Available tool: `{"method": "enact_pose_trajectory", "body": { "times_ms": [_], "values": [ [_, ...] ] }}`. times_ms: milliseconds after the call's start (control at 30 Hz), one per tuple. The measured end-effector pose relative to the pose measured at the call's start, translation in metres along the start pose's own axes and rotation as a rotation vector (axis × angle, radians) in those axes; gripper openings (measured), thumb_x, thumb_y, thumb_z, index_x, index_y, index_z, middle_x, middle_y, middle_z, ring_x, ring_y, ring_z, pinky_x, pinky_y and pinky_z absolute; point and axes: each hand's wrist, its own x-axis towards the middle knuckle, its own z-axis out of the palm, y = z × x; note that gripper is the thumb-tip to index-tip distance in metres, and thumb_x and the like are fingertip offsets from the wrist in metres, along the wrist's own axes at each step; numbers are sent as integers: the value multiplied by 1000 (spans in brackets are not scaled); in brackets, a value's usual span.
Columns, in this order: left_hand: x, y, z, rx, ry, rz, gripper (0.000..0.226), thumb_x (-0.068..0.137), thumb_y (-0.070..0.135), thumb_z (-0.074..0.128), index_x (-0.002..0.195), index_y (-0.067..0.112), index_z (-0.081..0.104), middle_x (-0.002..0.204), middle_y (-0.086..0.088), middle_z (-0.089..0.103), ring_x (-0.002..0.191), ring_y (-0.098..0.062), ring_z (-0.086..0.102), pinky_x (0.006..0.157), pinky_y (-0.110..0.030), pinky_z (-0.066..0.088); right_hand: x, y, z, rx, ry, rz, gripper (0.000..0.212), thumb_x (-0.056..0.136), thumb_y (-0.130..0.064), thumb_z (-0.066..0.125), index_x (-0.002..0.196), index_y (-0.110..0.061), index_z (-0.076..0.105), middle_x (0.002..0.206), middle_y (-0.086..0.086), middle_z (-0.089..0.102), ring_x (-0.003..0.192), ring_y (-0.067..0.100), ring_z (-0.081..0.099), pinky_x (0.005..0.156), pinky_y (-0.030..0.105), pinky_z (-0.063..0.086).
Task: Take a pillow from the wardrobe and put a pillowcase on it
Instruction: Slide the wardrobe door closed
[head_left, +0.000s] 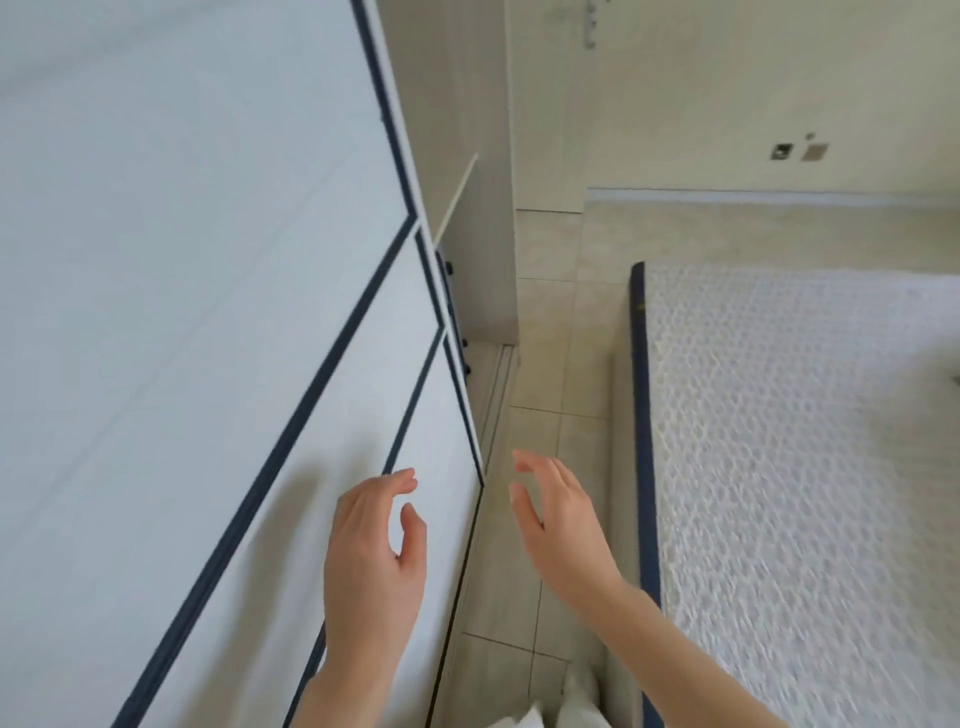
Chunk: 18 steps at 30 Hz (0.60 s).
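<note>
The left hand (371, 551) is held up in front of the closed white wardrobe door (218, 312), fingers spread, with nothing in it. The right hand (558, 519) is held open and empty above the floor (550, 364), beside the bed (805, 441). No pillow can be seen.

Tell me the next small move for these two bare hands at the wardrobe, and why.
Probably curl the left hand around the near edge of the white, navy-trimmed wardrobe door and move it aside: both it and the right hand are empty and open, and no pillow shows.
</note>
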Motion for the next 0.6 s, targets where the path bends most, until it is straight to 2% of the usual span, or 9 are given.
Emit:
{"method": "enact_pose_trajectory", "body": {
  "times_ms": [100, 167, 233, 300, 367, 433, 533, 600],
  "values": [
    [13, 3, -6, 81, 155, 37, 32, 80, -13, 64, 107, 4, 68, 101, -3, 68, 107, -18, 58, 89, 0, 35, 32, -14, 3, 33, -85, -91, 37, 100, -30, 40, 136, -23, 46, 129, -14, 50, 122, 2, 43, 89, 5, 29],
    [19, 6, -9, 141, 255, 78, 29, 82, -15, 61, 107, -1, 68, 100, -9, 68, 108, -24, 58, 93, -2, 36, 52, -25, 4, 57, -142, -163, 37, 101, -29, 40, 136, -21, 46, 133, -11, 50, 125, 5, 43, 95, 12, 31],
    [25, 8, -13, 216, 347, 123, 26, 86, -9, 55, 107, -3, 68, 101, -11, 69, 110, -29, 58, 98, -19, 43, 71, -38, 6, 91, -196, -217, 37, 101, -30, 38, 136, -21, 45, 135, -10, 48, 127, 7, 42, 97, 15, 31],
    [31, 8, -18, 321, 419, 181, 27, 89, -5, 50, 107, -3, 69, 107, -11, 71, 112, -33, 59, 99, -42, 48, 89, -51, 9, 121, -228, -278, 38, 101, -31, 38, 138, -22, 43, 137, -10, 46, 126, 4, 41, 95, 11, 28],
    [39, 6, -25, 455, 453, 232, 29, 90, -3, 46, 105, 0, 71, 116, -9, 71, 118, -37, 57, 102, -57, 41, 106, -65, 13, 156, -247, -330, 41, 101, -32, 39, 141, -21, 39, 139, -9, 43, 119, -9, 40, 90, 1, 24],
    [44, 3, -33, 591, 484, 252, 31, 89, -4, 46, 100, 5, 74, 123, -7, 69, 125, -40, 53, 110, -60, 30, 121, -79, 20, 207, -264, -357, 46, 101, -32, 39, 145, -19, 32, 147, -5, 35, 118, -13, 36, 90, -5, 20],
    [42, -5, -35, 781, 512, 212, 35, 87, -3, 48, 105, 12, 75, 135, -5, 62, 137, -39, 43, 116, -60, 16, 140, -97, 32, 274, -283, -343, 58, 101, -39, 36, 151, -22, 13, 159, -3, 12, 143, 5, 13, 104, 8, 13],
    [39, -12, -31, 909, 487, 147, 41, 89, 1, 49, 121, 15, 70, 147, -5, 51, 145, -36, 32, 116, -62, 9, 150, -106, 39, 327, -303, -299, 66, 100, -45, 35, 153, -25, 1, 162, -3, -2, 146, 6, -1, 105, 10, 7]
  ]
}}
